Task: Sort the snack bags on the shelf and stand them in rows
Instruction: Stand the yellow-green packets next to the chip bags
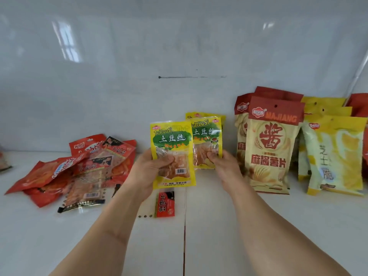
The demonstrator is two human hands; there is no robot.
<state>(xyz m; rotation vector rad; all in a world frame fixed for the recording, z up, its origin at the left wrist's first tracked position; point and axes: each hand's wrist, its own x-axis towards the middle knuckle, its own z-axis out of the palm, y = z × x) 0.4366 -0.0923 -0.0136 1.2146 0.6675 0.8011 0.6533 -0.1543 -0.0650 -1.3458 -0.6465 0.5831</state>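
We hold a yellow TuDouSi potato-shred bag [172, 154] upright in our left hand [151, 172], thumb pinching its lower left face and fingers curled behind it. Our right hand [223, 166] pinches the lower edge of a second TuDouSi bag [206, 144], which stands on the shelf [219, 226] with at least one more of the same kind [201, 115] just behind it, against the back wall [179, 56].

The move, as we judge it, turns on this: the held bag sits at about 9 o'clock from the standing one, overlapping its left edge, with its long axis vertical and its print facing us, like the row. It needs only to go in front of that row, toward 3 o'clock and down until its bottom seam meets the shelf. The left hand carries it; the right hand is nearer the row and steadies it.

At 3 o'clock the Majiang chip bags [272, 148] already stand in a row, with yellow cheese-crisp bags [336, 156] beyond them. At 9 o'clock a heap of red gluten-snack bags [79, 172] lies flat and unsorted, and one small red packet [165, 204] lies at 6 o'clock below the held bag.
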